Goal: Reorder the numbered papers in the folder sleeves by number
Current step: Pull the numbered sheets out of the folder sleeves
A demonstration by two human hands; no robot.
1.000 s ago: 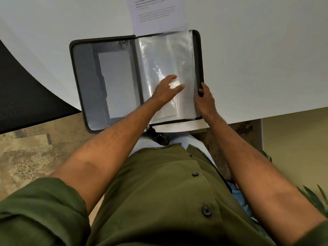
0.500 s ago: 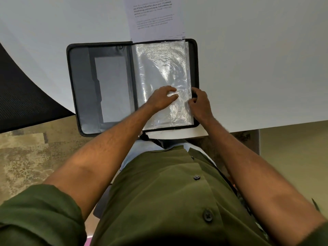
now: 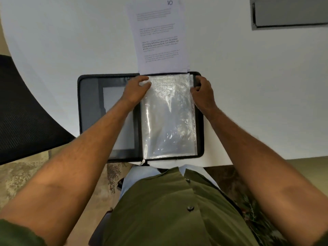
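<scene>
White table [image 3: 248, 86]: left hand [image 3: 135, 91], right hand [image 3: 203, 93] apparently pinch sleeve [image 3: 170, 114] top corners.

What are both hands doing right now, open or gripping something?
Left hand: fingers curled on the top left corner of the clear sleeve, gripping it.
Right hand: fingers curled at the sleeve's top right edge, pinching it.

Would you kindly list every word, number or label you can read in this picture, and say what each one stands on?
"10": handwritten at the far corner of the top paper lying on the table beyond the folder.
Printed paragraphs on that same paper: too small and blurred to read.
Clear sleeves in the folder: glare hides any writing; nothing is readable.
Grey panel at the far right of the table: no text can be made out.
</scene>
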